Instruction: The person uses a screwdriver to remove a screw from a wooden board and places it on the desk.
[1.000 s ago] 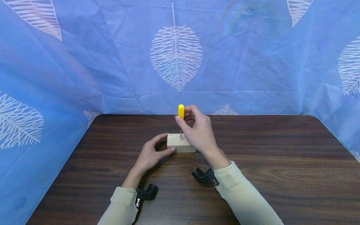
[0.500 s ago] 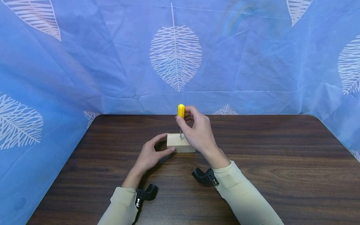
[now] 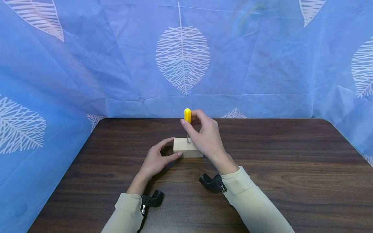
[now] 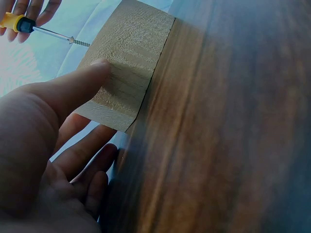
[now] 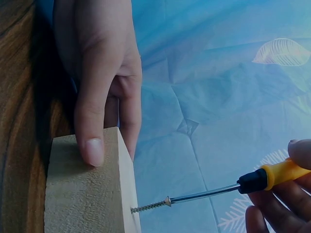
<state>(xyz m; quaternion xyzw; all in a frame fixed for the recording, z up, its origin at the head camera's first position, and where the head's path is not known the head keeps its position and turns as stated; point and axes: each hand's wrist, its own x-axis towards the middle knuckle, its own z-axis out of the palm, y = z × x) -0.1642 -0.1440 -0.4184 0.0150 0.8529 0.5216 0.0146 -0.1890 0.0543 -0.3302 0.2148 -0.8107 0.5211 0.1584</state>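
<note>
A pale wooden block (image 3: 181, 145) lies on the table, and my left hand (image 3: 155, 160) grips its left end, thumb on the near face and fingers at the far side. A screw (image 5: 150, 207) stands upright with its point in the block's top; most of its thread shows above the wood. My right hand (image 3: 207, 137) holds a screwdriver (image 3: 187, 114) by its yellow handle, pinched between thumb and fingers. The screwdriver's shaft (image 5: 204, 195) is in line with the screw, its tip on the screw head. In the left wrist view the black collar (image 4: 25, 25) shows below the handle.
The dark wood-grain table (image 3: 276, 168) spreads out around the block. Behind it hangs a blue cloth (image 3: 125, 58) with white leaf prints. Black camera mounts (image 3: 152, 199) sit at both wrists, close above the table.
Almost nothing differs. The right thumb shifts very slightly on the yellow handle, while the block, screw and left hand keep their places.
</note>
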